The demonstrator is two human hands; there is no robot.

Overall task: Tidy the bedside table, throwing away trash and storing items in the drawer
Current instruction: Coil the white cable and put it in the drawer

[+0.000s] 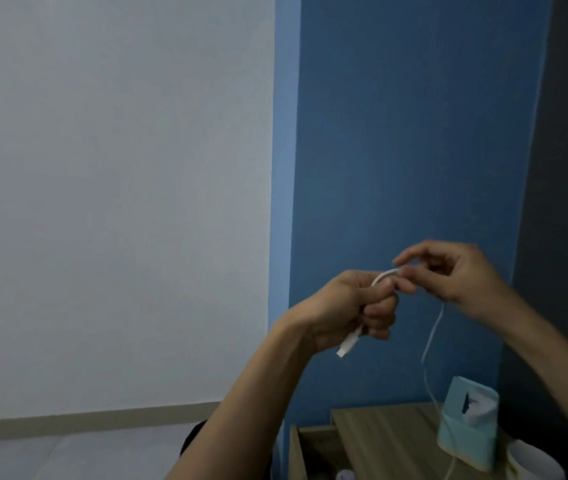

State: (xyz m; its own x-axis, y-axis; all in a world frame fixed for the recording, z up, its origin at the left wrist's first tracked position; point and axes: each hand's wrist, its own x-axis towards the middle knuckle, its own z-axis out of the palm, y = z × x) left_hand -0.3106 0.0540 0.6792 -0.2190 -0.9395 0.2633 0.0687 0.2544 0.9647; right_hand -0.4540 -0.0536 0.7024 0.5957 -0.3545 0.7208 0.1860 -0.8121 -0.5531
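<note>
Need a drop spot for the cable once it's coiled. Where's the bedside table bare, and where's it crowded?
Bare: the wood strip of the table top between its left edge and the tissue box. Crowded: the right end, where the tissue box and a white cup sit close together, with the cable hanging down by the box's left side.

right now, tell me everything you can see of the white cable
The cable is thin, white and looks like plastic. One end, a white plug, sticks out below the grip of the left hand. From there it arcs up to the right hand, which pinches it, then hangs slack past the blue tissue box toward the wooden table; its far end is out of view.
</note>
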